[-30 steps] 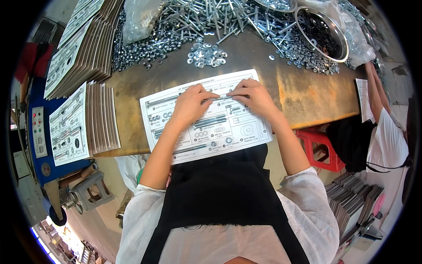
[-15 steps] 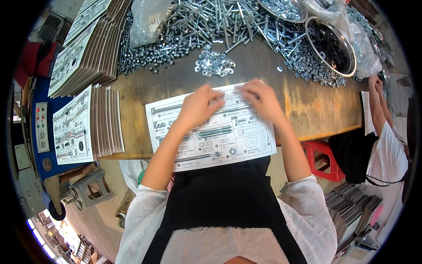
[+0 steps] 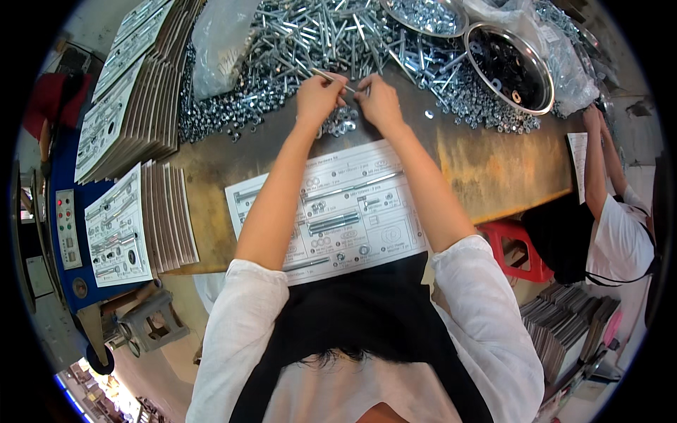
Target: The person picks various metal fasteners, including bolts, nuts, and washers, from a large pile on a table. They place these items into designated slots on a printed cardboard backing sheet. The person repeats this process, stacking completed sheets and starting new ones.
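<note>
Bolt (image 3: 324, 75), long and silver, is pinched in the fingers of the left hand (image 3: 319, 100), at the near edge of the bolt pile (image 3: 321, 35). Right hand (image 3: 379, 103) is curled, its fingertips at or near the bolt's lower end; whether it also grips cannot be told. Both hands are above the table (image 3: 486, 166), by a small heap of washers (image 3: 345, 125) partly hidden behind the wrists.

Printed sheet (image 3: 367, 240) lies flat at the table's near edge, below the forearms. Labelling: black print on white, a heading along the top, boxed line drawings of bolts, nuts and washers, each with a short caption; small captions are blurred. Similar drawings face the front card stack (image 3: 116, 229) and rear card stack (image 3: 116, 120) at left. Control panel (image 3: 68, 229) carries red and green buttons; its markings are too small to read.
</note>
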Tool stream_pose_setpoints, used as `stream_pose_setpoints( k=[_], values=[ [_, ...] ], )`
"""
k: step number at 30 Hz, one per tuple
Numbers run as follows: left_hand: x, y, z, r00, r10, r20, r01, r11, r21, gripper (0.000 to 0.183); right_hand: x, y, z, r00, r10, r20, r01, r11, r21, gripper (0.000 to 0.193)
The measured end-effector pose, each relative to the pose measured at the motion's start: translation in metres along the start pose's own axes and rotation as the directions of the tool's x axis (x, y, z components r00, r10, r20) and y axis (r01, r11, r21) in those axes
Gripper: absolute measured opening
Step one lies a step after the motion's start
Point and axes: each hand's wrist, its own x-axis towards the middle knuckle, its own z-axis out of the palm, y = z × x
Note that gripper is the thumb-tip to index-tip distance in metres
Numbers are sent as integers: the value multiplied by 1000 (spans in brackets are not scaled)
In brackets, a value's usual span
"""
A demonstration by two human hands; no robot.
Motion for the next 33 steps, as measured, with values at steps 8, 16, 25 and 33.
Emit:
stream_pose_setpoints(
  k=[8, 16, 25, 33],
  values=[
    [-131, -13, -71, 906, -188, 380, 332, 871, -361, 30, -83, -22, -92, 948, -129, 291, 30, 946, 322, 16],
    [-147, -22, -56, 929, 153, 338, -238, 945, 226, 20, -110, -2, -90, 888, -298, 351, 257, 953, 158, 15],
    [-157, -15, -52, 944, 151, 294, -297, 779, 552, 23, -113, -3, -86, 895, -314, 317, 283, 949, 141, 15],
    [-160, -29, -48, 877, 374, 302, -471, 543, 695, 20, -111, -4, -86, 897, -267, 353, 223, 961, 162, 15]
  ],
)
